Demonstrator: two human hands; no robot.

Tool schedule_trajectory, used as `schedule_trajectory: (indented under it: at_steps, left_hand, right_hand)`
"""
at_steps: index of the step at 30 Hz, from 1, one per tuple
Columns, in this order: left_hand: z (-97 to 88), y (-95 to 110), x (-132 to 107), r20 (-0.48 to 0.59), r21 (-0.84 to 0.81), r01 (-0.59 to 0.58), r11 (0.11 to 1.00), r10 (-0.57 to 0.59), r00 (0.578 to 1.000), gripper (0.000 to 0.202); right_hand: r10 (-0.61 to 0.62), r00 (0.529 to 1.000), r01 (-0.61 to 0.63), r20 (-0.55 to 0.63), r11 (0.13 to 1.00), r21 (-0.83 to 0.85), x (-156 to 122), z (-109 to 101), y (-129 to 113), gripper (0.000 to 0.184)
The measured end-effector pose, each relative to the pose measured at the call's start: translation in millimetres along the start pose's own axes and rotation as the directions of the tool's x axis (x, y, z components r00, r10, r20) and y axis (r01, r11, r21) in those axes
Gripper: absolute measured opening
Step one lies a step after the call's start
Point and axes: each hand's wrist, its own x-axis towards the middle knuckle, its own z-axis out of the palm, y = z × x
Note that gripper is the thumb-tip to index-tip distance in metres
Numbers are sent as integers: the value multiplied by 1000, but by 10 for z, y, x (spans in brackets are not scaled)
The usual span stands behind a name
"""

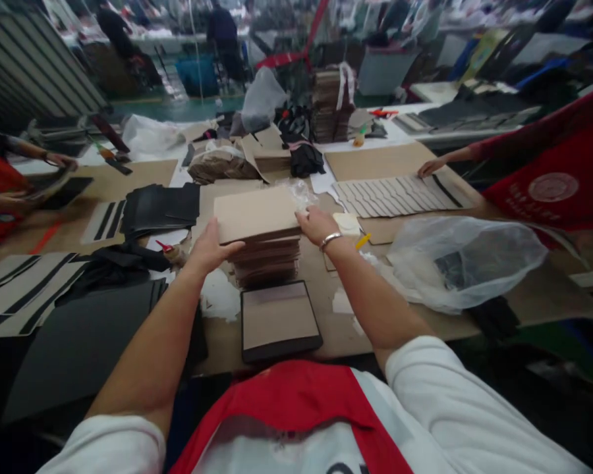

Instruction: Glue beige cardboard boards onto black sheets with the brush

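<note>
A tan cardboard sheet (pixel 257 212) lies level on top of a tall stack of brown cardboard pieces (pixel 267 258). My left hand (pixel 210 247) grips its left edge, thumb stretched along the front side. At the right end, my right hand (pixel 318 225), with a silver bangle on the wrist, has its fingers closed on the sheet's edge. Whether several sheets are held together I cannot tell. In front of the stack, close to my body, rests a black-edged panel (pixel 279 318) with a tan board on it.
Black sheets (pixel 162 208) and a glue bottle (pixel 172 251) are left of the stack. A clear plastic bag (pixel 467 260) bulges at the right. One co-worker's hand (pixel 431 167) touches striped strips (pixel 398 196); another co-worker's hands (pixel 62 161) handle a dark piece at far left.
</note>
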Motion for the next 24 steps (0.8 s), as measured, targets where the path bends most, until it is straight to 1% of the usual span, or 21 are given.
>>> schedule_trajectory:
  at_steps: [3,5,6,8,10,11,12,13,14,15,16,18,19,20,21,22,23,24]
  left_hand:
    - [-10,59,115,98,194,-30,981,11,995,80]
    - [-58,73,171,133,254,-58,966,25,991,77]
    - [-100,69,159,134,267,-91,959,56,989,79]
    - [-194,30,12,78,289,-176,941,160,984,84]
    - [-235,-67,-310,-31,317,-237,918,259,965,81]
    - [-209,-140,-522,-75,331,-252,909,291,954,75]
    - [-144,-224,-753,-99,336,-263,904,311,945,67]
    - [-38,-317,-985,-76,337,-299,893,342,937,59]
    - [105,-410,-1204,4,329,-361,873,380,925,53]
    - [276,-497,-1393,115,315,-419,852,404,907,50]
    - [467,-572,-1544,222,313,-468,826,416,882,50]
    - [855,-678,-1709,359,350,-517,781,398,844,57]
    - [1033,-710,-1729,407,374,-531,760,380,830,61]
    - [1188,-734,-1719,446,395,-540,743,359,820,64]
    - [1318,-754,-1690,481,408,-548,730,338,809,66]
    - [1422,-775,-1655,516,412,-556,721,319,795,66]
    - [1503,-797,-1624,546,411,-563,717,301,782,67]
    - [1563,-824,-1602,568,409,-567,715,287,771,66]
  right_hand:
    - [-102,993,104,62,994,-33,62,-43,-61,47]
    - [-120,991,122,63,992,-41,47,-82,-19,43]
    - [-119,992,120,41,992,-38,10,-93,42,40]
    - [-104,994,103,-39,994,-19,-129,-60,241,35]
    - [-74,992,75,-97,997,3,-354,97,514,33]
    - [-54,995,55,-80,998,9,-493,228,659,32]
    - [-29,999,29,-28,1000,4,-643,387,798,31]
    - [12,998,-11,55,1000,-22,-798,564,925,30]
    - [55,988,-46,145,997,-67,-949,747,1035,29]
    - [107,966,-79,235,989,-126,-1088,920,1126,29]
    - [172,934,-120,313,976,-181,-1205,1075,1196,32]
    - [251,882,-164,398,957,-240,-1360,1298,1264,36]
    - [270,876,-178,399,951,-253,-1395,1368,1260,38]
    - [268,893,-183,362,950,-252,-1409,1418,1227,40]
    - [238,924,-169,298,956,-238,-1409,1456,1167,43]
    - [175,958,-127,225,969,-211,-1402,1494,1083,48]
    - [78,985,-51,154,984,-171,-1397,1539,982,52]
    - [-40,994,52,99,991,-124,-1399,1597,872,55]
